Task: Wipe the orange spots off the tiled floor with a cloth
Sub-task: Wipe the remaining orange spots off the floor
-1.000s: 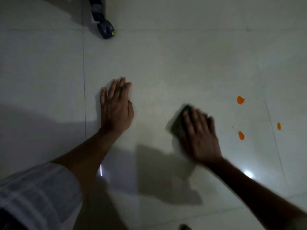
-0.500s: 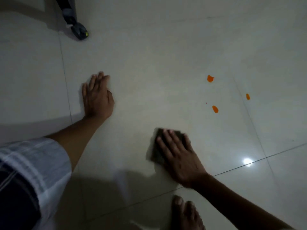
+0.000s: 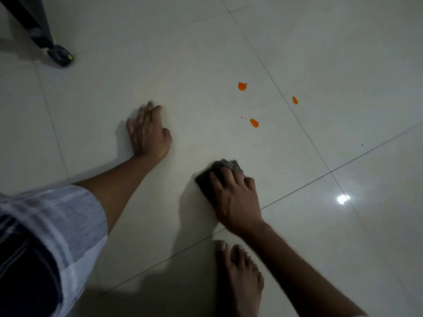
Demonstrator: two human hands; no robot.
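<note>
Pressing down on a dark grey folded cloth (image 3: 225,171), the right hand (image 3: 233,197) is spread flat, its grip laid over the cloth rather than clamped round it. The left hand (image 3: 147,131) is braced open on the pale glossy tiled floor (image 3: 343,65), holding nothing. Three orange spots (image 3: 254,123) are seen ahead, well apart from the cloth, none yet wiped. A smear could be left if they are wet, or the far spot beside the grout line (image 3: 295,100) missed.
</note>
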